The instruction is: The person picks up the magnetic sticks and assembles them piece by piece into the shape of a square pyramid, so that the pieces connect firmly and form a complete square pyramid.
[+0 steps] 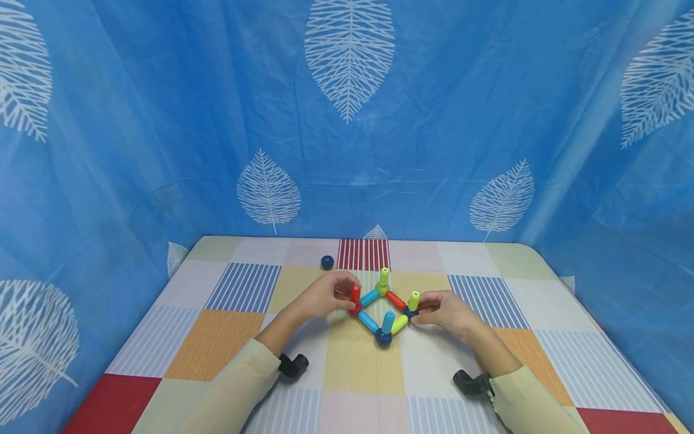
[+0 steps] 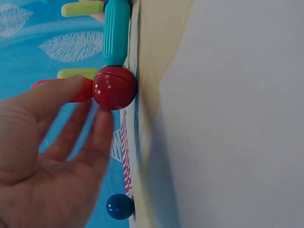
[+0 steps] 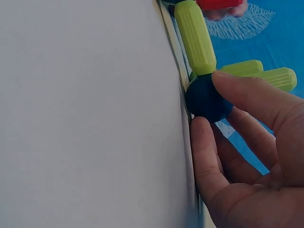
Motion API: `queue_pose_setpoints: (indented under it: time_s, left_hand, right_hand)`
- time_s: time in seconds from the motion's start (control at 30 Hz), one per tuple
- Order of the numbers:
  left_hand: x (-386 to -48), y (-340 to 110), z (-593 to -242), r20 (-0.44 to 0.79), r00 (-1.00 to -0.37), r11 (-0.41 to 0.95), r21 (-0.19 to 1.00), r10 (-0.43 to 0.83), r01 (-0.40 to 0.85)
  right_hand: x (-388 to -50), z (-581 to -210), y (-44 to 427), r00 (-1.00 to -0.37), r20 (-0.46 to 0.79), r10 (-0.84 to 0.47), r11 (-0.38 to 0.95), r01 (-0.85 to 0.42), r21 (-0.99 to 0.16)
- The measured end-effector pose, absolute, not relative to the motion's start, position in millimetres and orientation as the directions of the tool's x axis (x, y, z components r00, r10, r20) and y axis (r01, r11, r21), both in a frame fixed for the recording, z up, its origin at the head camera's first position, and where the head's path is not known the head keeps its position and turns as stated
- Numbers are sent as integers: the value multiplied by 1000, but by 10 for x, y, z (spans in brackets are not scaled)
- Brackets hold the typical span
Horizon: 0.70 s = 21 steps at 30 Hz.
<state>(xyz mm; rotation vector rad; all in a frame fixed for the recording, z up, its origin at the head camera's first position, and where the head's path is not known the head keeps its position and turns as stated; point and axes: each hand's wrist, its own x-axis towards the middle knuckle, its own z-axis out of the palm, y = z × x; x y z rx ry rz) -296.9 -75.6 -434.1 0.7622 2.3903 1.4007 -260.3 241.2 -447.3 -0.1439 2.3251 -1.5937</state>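
Note:
A four-sided frame of magnetic rods and balls lies on the table. Its corners are a red ball (image 2: 114, 88), a green ball (image 1: 382, 289) and two dark blue balls, one near me (image 1: 384, 339) and one at the right (image 3: 207, 99). From each corner a short rod stands upright: red (image 1: 355, 294), green (image 1: 384, 276), yellow-green (image 1: 414, 300) and light blue (image 1: 388, 322). My left hand (image 1: 326, 294) holds the red corner, thumb on the red rod and fingertips against the ball. With thumb and fingers, my right hand (image 1: 449, 313) pinches the right dark blue ball.
A loose dark blue ball (image 1: 327, 262) sits farther back, left of the frame. Patchwork cloth (image 1: 363, 374) covers the table. Blue curtains with white leaves (image 1: 347, 181) stand behind and on both sides. Black wrist mounts (image 1: 294, 366) are on both forearms.

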Motion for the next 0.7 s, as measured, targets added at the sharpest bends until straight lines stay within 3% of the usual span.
queue_pose_setpoints:
  time_s: [0.23,0.5,0.7]
  left_hand:
    - [-2961,-762,-4390,-85,-802,523,797,592,302]
    - [-2897,-774,-4391,-125,-793,546,787,596,287]
    - [-2885,-776,-4404,-115,-794,545,785,597,296]
  right_hand:
    - [-2641,-4421,2387,-960,-149,-239,576,-17,-817]
    - [-2748,-4465,2321,-983,-109,-150,577,3,-816]
    - [-2588,-4401,2248,-987,-113,-117,604,20,-797]
